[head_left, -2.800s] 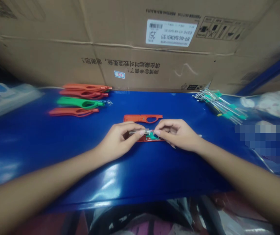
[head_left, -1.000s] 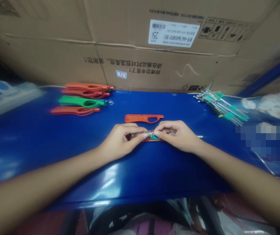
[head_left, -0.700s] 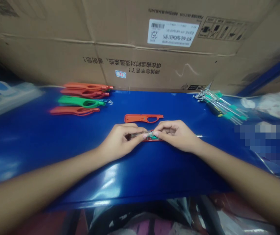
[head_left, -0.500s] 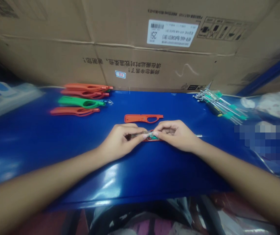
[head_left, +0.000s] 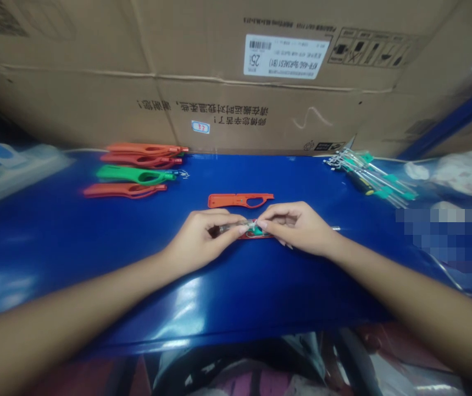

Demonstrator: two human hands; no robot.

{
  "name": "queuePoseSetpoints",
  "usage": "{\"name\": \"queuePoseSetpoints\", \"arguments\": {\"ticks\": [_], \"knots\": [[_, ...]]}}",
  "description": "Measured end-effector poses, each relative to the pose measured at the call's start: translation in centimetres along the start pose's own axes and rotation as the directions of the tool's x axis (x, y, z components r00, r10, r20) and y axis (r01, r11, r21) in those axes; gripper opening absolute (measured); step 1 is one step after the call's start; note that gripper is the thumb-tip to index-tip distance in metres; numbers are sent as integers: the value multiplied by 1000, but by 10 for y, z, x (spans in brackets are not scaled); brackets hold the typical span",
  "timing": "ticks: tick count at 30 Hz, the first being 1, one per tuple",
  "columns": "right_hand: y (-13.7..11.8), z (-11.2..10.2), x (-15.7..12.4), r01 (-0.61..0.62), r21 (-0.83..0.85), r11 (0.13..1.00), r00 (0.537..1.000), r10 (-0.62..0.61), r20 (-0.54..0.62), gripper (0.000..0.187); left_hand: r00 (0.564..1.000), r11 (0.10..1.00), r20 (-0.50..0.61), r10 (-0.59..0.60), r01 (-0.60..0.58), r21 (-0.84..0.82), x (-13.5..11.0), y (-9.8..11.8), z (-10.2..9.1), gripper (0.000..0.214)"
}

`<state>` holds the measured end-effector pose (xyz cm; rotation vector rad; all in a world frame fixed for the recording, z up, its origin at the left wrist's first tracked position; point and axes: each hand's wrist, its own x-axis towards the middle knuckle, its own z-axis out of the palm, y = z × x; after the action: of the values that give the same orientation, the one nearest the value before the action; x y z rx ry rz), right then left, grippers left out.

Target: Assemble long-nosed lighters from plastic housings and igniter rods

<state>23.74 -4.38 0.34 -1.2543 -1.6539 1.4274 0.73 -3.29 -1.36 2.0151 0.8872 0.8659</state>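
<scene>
Both my hands meet at the middle of the blue table (head_left: 95,242). My left hand (head_left: 203,236) is closed, pinching a thin clear tube with a metal end (head_left: 229,226). My right hand (head_left: 299,226) is closed too, its fingertips on the same tube and on a small green piece (head_left: 255,231). Under them lies a red plastic shell (head_left: 249,235), mostly hidden by my fingers. A metal tip (head_left: 335,228) pokes out past my right wrist. A second orange shell half (head_left: 239,199) lies flat just beyond my hands.
Finished orange and green plastic pieces (head_left: 137,175) lie in a row at the back left. A bundle of clear tubes with green parts (head_left: 370,177) lies at the back right. A large cardboard box (head_left: 236,77) walls off the far edge. A clear bag (head_left: 13,165) sits far left.
My hands have stayed in place over the red shell, only shifting their fingertips slightly on the tube and green piece. Nothing else on the table has moved.
</scene>
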Motion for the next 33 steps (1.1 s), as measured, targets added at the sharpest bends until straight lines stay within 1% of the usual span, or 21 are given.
{"name": "queuePoseSetpoints", "arguments": {"ticks": [4, 8, 12, 15, 20, 25, 29, 33], "knots": [[1, -1, 0, 4, -8, 1000, 1000, -4, -2, 32, 1000, 1000, -14, -4, 4, -2, 1, 0, 0, 22], [2, -2, 0, -8, 4, 1000, 1000, 8, 2, 33, 999, 999, -39, -31, 30, -13, 1, 0, 0, 23], [1, 1, 1, 1, 28, 1000, 1000, 0, -17, 33, 998, 998, -30, -52, 52, -22, 1, 2, 0, 24], [0, 2, 2, 14, 38, 999, 1000, -13, -29, 33, 999, 999, -18, -46, 46, -29, 2, 2, 0, 23], [-2, 3, 2, -1, 27, 1000, 1000, 2, -29, 35, 1000, 1000, -16, -22, 21, -20, 2, 2, 0, 22], [0, 3, 3, -3, -3, 1000, 999, 3, -40, 31, 1000, 999, 3, -18, 18, -30, 3, 1, 0, 22], [1, 3, 2, -23, 22, 999, 999, 24, -47, 37, 999, 997, 3, -47, 48, -62, 4, 2, -2, 23], [0, 2, 2, -24, 70, 997, 997, 29, -69, 41, 999, 995, 7, -48, 49, -88, 5, 2, -3, 23]]}}
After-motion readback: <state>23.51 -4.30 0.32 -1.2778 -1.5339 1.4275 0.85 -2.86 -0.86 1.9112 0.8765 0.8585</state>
